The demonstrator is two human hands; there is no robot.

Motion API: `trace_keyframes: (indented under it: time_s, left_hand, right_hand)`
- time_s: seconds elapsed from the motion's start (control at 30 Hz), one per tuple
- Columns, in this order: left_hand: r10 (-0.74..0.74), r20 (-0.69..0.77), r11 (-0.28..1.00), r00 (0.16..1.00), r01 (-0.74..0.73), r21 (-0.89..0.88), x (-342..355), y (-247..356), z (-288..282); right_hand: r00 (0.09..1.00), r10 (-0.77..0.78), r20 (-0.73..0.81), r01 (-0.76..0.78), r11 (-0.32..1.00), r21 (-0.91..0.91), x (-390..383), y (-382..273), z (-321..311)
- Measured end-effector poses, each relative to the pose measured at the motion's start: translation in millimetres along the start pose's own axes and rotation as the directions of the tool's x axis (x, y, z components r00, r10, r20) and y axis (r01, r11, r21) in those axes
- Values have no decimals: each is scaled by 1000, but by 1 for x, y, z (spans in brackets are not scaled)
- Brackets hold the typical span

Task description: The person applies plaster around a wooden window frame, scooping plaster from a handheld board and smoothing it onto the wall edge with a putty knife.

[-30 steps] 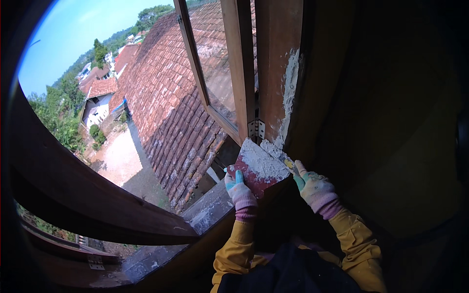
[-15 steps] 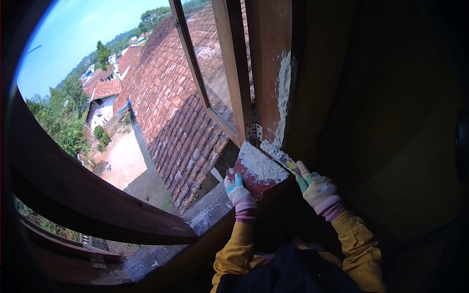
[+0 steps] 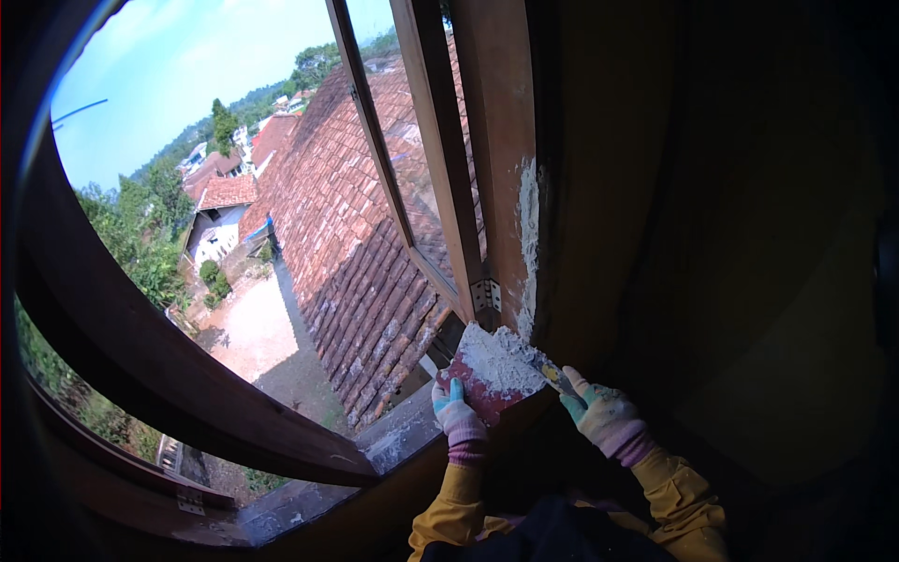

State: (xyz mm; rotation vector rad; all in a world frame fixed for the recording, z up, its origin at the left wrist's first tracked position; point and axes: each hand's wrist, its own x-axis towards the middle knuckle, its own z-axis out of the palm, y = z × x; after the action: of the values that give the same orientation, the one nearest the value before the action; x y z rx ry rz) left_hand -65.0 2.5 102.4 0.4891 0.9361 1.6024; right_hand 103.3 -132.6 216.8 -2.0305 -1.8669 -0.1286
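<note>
Gloved and closed on its edge, my left hand [image 3: 456, 412] holds up a red flat board [image 3: 489, 401] by the window sill. A heap of pale grey-white plaster [image 3: 498, 360] covers much of the board's top. My right hand [image 3: 602, 409], also gloved, grips the handle of a putty knife [image 3: 552, 373]. Its plaster-coated blade rests at the right side of the heap; the blade's tip cannot be told apart from the plaster. Above the board, a rough strip of plaster [image 3: 529, 248] runs down the edge of the brown wooden window frame [image 3: 501, 140].
An outward-opened glazed window sash [image 3: 448, 159] hangs on a metal hinge [image 3: 486, 294] just above the board. The plaster-smeared sill [image 3: 398, 440] lies to the left, with a dark wooden frame bar [image 3: 234, 403] across it. Outside, a tiled roof [image 3: 346, 244] sits below. A dark wall [image 3: 749, 281] stands right.
The putty knife has come from the frame's edge onto the plaster on the board. The view has shifted, so the window and hands sit lower in the picture.
</note>
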Motion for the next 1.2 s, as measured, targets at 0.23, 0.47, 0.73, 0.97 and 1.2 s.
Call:
trace_keyframes:
  time_s: [0.23, 0.47, 0.73, 0.97, 1.2]
  left_hand:
    - [-42, 38, 998, 998, 43, -44, -7, 16, -5]
    - [-3, 83, 1000, 997, 5, -14, -18, 43, 4]
    - [-48, 146, 997, 988, 56, -51, -20, 43, 19]
    - [-64, 206, 989, 976, 90, -119, -16, 42, 18]
    - [-69, 179, 991, 981, 88, -104, -19, 49, 23]
  right_hand:
    - [999, -45, -1, 39, 869, 493, 5, 13, -16]
    - [975, -197, -104, 192, 980, -61, 24, -3, -74]
    - [882, -417, -221, 153, 696, -702, 59, -38, -141]
    - [879, -420, -226, 146, 688, -711, 62, -41, -136]
    - [949, -287, -132, 124, 722, -680, 52, -47, -116]
